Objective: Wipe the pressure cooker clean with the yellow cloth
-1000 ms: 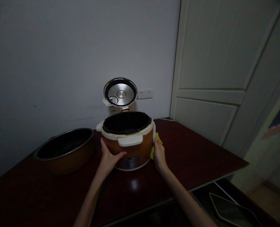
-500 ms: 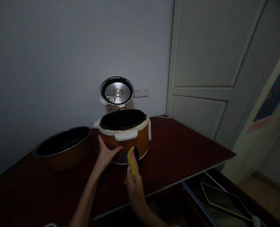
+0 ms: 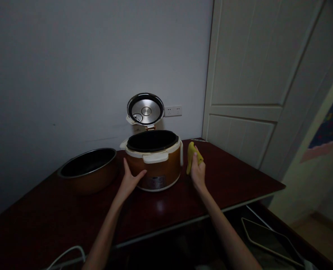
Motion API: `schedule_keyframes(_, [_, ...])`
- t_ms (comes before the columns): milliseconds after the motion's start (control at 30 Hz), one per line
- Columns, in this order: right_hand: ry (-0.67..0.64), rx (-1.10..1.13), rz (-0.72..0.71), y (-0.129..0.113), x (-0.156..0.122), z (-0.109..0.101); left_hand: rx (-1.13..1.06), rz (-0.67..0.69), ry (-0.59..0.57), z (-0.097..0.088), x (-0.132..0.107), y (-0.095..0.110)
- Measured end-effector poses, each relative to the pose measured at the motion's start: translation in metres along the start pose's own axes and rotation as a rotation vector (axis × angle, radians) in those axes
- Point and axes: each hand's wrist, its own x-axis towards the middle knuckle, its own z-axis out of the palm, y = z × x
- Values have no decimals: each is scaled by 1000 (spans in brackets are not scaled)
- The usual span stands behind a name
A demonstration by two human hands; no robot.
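Yellow cloth (image 3: pixel 192 155), gripped in the closed fingers of the right hand (image 3: pixel 198 174), hangs just beside the orange rice cooker (image 3: pixel 155 167), which the open left hand (image 3: pixel 131 180) braces on the table (image 3: pixel 228 180); a firm brace should steady any wiping.

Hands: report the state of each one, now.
Left hand: open, flat against the rice cooker.
Right hand: closed on the yellow cloth, beside the cooker.
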Motion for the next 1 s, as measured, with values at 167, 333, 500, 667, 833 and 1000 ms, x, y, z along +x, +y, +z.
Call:
schedule_keyframes(167, [-209, -130, -274, 13, -6, 44, 0, -100, -38, -6, -15, -9])
schedule_keyframes(333, [-190, -222, -490, 21, -51, 65, 37, -176, -143, -4, -38, -6])
schedule_keyframes(500, [-281, -306, -527, 39, -96, 58, 88, -190, -129, 0, -45, 2])
schedule_keyframes(667, [-448, -319, -385, 42, -123, 41, 78, -173, -123, -1, -44, -1])
schedule_keyframes(833, [-263, -123, 132, 13, -114, 15, 70, -151, -129, -7, -48, -5])
schedule_keyframes(1000, [227, -45, 233, -18, -66, 1, 9, -117, -136, -10, -54, -8])
